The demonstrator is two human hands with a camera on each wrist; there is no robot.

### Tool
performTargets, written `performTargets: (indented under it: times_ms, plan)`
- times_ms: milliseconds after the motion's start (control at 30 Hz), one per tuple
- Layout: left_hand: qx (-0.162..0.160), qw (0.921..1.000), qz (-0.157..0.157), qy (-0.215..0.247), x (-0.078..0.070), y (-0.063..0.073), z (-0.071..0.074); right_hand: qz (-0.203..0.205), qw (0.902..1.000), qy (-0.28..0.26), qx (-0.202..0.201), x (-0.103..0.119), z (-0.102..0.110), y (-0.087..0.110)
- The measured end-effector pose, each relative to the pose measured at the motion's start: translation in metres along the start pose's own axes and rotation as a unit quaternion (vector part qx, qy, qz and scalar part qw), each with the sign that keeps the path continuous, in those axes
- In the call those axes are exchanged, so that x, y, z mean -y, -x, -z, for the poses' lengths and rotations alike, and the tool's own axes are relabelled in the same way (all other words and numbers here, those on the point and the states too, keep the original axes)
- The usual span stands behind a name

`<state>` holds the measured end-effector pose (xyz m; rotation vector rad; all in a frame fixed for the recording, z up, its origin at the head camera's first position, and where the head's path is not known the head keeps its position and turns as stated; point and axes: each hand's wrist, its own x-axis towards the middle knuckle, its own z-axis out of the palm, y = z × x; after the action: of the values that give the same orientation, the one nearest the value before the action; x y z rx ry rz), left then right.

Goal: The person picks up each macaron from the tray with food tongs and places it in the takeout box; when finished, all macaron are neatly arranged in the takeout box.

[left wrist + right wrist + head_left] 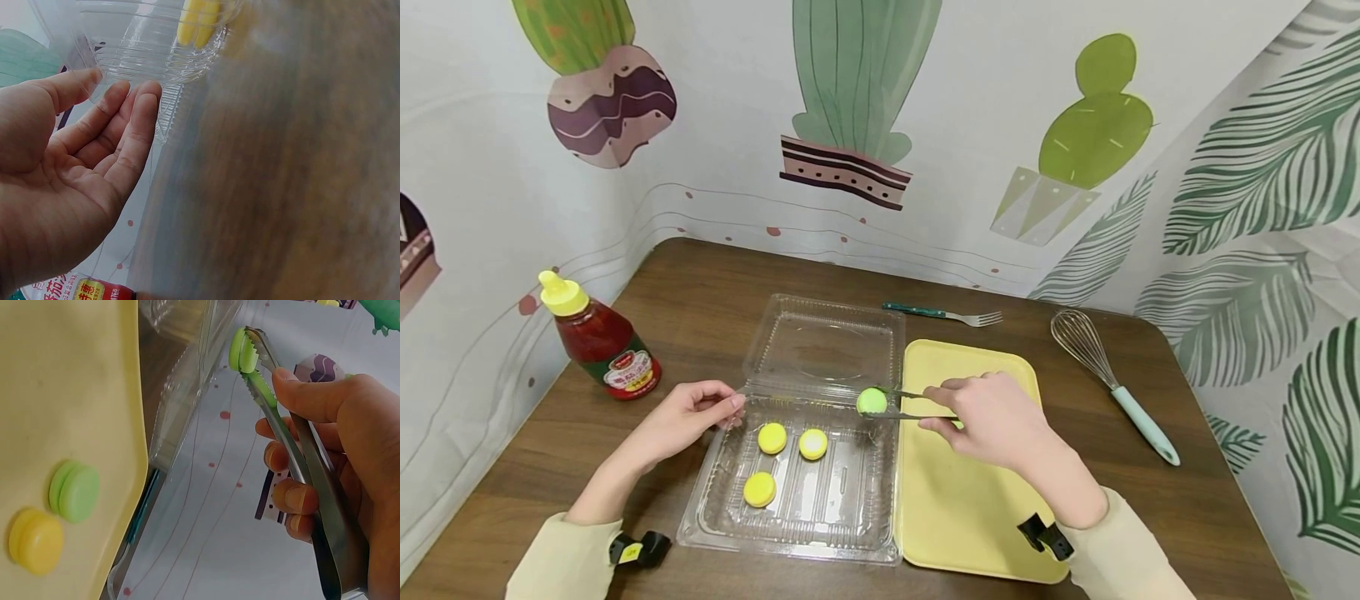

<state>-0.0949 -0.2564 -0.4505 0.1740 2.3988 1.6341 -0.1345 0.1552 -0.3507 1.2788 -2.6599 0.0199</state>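
Observation:
My left hand [688,417] pinches the left edge of a clear plastic clamshell box [790,548] near its hinge, thumb and fingertips at the rim. Inside the box lie three yellow macarons [760,489]. My right hand [1000,421] grips metal tongs [325,506], its fingers wrapped around their arms. Between the toothed tips of the tongs is a green macaron [872,402], held over the right side of the box near the hinge. On the yellow tray [977,533], the right wrist view shows another green macaron [75,492] and a yellow macaron [36,540], hidden by my right hand in the head view.
The box's lid [827,337] lies open toward the back. A ketchup bottle [610,350] stands at the left. Behind the tray lies a fork [947,314] with a green handle, and a whisk [1112,383] rests at the right. A printed cloth [722,108] hangs behind the table.

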Motion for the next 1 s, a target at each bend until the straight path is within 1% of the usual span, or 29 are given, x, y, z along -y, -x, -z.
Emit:
performTargets:
  times_ms: [300, 533, 800, 1000]
  plan:
    - [-0.002, 1.0, 0.007, -0.003, -0.001, 0.001, 0.0, 0.009, 0.9997, -0.018, 0.013, 0.014, 0.0, -0.004]
    - [-0.001, 1.0, 0.005, -0.005, -0.002, 0.001, 0.0, 0.025, 0.9989, -0.02, 0.033, 0.024, -0.008, -0.005]
    - [0.001, 1.0, 0.001, -0.002, -0.001, 0.0, 0.0, 0.043, 0.9976, -0.034, 0.043, 0.032, -0.016, -0.007]
    - [0.002, 1.0, 0.003, 0.001, -0.001, 0.0, 0.0, 0.054, 0.9955, -0.051, 0.059, 0.039, -0.021, -0.008]
